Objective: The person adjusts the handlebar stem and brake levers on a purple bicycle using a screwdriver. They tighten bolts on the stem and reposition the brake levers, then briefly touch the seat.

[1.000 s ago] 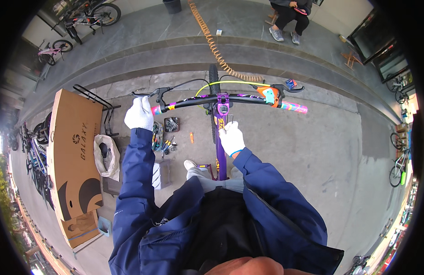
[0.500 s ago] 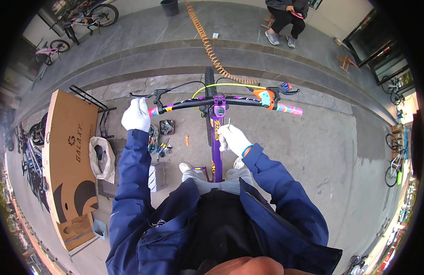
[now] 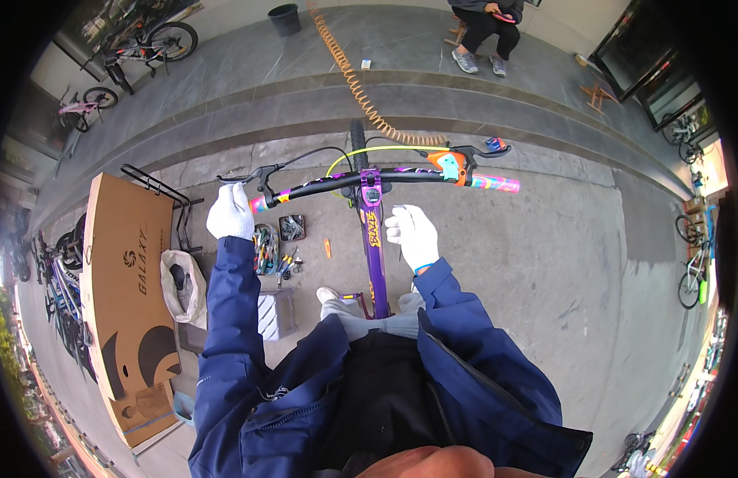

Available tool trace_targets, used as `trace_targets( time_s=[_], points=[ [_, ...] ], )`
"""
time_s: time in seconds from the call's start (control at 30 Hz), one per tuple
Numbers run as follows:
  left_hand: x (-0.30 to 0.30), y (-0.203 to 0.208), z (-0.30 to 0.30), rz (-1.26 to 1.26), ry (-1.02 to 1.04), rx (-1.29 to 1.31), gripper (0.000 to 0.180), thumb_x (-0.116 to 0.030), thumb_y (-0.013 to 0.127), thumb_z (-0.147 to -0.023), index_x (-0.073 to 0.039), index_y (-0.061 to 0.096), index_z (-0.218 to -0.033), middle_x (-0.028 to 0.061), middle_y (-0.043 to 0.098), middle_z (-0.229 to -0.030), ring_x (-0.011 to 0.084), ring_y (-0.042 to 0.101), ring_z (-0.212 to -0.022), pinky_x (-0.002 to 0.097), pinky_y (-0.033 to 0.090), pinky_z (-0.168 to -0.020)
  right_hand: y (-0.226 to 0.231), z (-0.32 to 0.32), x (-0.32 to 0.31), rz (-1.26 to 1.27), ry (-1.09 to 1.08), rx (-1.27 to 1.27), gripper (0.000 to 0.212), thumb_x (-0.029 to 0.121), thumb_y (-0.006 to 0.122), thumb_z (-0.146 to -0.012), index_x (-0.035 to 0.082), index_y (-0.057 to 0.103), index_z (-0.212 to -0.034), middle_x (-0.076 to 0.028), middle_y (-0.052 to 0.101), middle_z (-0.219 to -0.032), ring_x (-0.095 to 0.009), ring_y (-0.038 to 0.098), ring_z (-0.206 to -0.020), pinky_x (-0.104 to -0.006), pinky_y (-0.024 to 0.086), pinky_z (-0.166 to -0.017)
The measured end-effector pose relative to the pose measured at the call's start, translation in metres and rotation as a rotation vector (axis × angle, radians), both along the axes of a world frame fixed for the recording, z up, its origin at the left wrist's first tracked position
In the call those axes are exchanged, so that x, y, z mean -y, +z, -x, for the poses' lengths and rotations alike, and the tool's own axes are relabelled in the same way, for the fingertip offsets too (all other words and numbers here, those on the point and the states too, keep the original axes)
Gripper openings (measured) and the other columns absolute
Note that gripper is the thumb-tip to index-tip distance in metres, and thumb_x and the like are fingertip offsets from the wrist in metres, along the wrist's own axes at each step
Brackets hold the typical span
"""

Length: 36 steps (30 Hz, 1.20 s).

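Observation:
A bicycle with a purple frame [image 3: 374, 267] stands between my legs, its black handlebar [image 3: 329, 182] crossing in front of me. My left hand [image 3: 230, 213], in a white glove, is closed at the left multicoloured grip [image 3: 261, 204], below the brake lever [image 3: 241, 178]. To the right of the frame, my gloved right hand [image 3: 415, 236] is raised with fingers curled round a thin metal rod, mostly hidden, that looks like a hex key. On the bar's right side sit an orange and light-blue piece [image 3: 450, 167], another brake lever [image 3: 490, 151] and a multicoloured grip [image 3: 495, 184].
A large cardboard box [image 3: 134, 303], a white sack [image 3: 183, 287] and a clear bin [image 3: 276, 314] stand at left. Loose tools [image 3: 288, 264] and a parts tray [image 3: 292, 228] lie nearby. Ahead are steps [image 3: 433, 100], a coiled hose [image 3: 349, 73] and a seated person [image 3: 487, 36].
My right hand has moved slightly right, away from the frame, and turned more upright. The handlebar has shifted a little left in view, with my left hand still at its left end.

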<state>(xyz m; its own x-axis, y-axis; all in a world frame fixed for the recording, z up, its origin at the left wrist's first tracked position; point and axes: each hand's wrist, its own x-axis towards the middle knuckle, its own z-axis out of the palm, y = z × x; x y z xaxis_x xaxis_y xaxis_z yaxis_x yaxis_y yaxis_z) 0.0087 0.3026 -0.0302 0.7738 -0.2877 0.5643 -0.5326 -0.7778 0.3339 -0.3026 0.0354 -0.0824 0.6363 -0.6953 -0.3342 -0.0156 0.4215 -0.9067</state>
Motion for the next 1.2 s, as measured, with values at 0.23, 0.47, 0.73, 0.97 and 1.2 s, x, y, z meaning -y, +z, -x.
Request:
trace_targets(
  time_s=[0.23,0.47,0.73,0.97,1.2],
  points=[
    [0.001,0.002,0.001,-0.035,0.017,-0.006,0.024,-0.039,0.063,-0.113,-0.017,0.073,-0.112,0.0181,0.078,-0.086,0.0447,0.075,-0.078,0.0575,0.056,-0.069,0.054,0.062,0.072,1.264,-0.249,-0.264,0.015,0.016,0.079,-0.104,0.004,0.082,-0.111,-0.015,0.08,-0.101,-0.031,0.08,-0.089,-0.0377,0.062,-0.083],
    [0.001,0.001,-0.001,-0.034,0.015,0.01,0.025,-0.039,0.063,-0.114,-0.016,0.073,-0.111,0.018,0.078,-0.085,0.0448,0.075,-0.078,0.0575,0.056,-0.069,0.073,0.064,0.104,0.482,-0.16,-0.144,0.02,0.02,0.074,-0.11,0.002,0.08,-0.116,-0.002,0.072,-0.085,-0.006,0.064,-0.066,-0.0254,0.051,-0.057],
    [0.0,0.0,0.0,-0.053,0.042,0.026,0.026,-0.04,0.062,-0.114,-0.017,0.073,-0.109,0.018,0.077,-0.084,0.0448,0.075,-0.077,0.0579,0.056,-0.068,0.074,0.057,0.114,0.486,-0.121,-0.151,0.017,0.017,0.075,-0.109,0.001,0.078,-0.112,-0.002,0.072,-0.086,-0.006,0.063,-0.065,-0.0253,0.05,-0.056],
    [-0.002,-0.003,-0.003,-0.06,0.024,0.022,0.025,-0.039,0.061,-0.114,-0.018,0.074,-0.111,0.0165,0.078,-0.086,0.0435,0.076,-0.078,0.057,0.056,-0.068,0.075,0.058,0.113,0.49,-0.115,-0.148,0.018,0.018,0.074,-0.11,0.001,0.077,-0.112,-0.001,0.071,-0.085,-0.006,0.062,-0.065,-0.0253,0.05,-0.057],
    [0.0,0.008,0.005,0.018,-0.031,-0.014,0.024,-0.034,0.06,-0.116,-0.015,0.072,-0.111,0.0141,0.078,-0.087,0.0397,0.077,-0.079,0.0512,0.058,-0.071,0.067,0.078,0.11,0.381,-0.065,-0.135,0.021,0.019,0.071,-0.112,0.001,0.077,-0.119,-0.002,0.073,-0.093,-0.006,0.065,-0.075,-0.0249,0.054,-0.064]
  ],
)
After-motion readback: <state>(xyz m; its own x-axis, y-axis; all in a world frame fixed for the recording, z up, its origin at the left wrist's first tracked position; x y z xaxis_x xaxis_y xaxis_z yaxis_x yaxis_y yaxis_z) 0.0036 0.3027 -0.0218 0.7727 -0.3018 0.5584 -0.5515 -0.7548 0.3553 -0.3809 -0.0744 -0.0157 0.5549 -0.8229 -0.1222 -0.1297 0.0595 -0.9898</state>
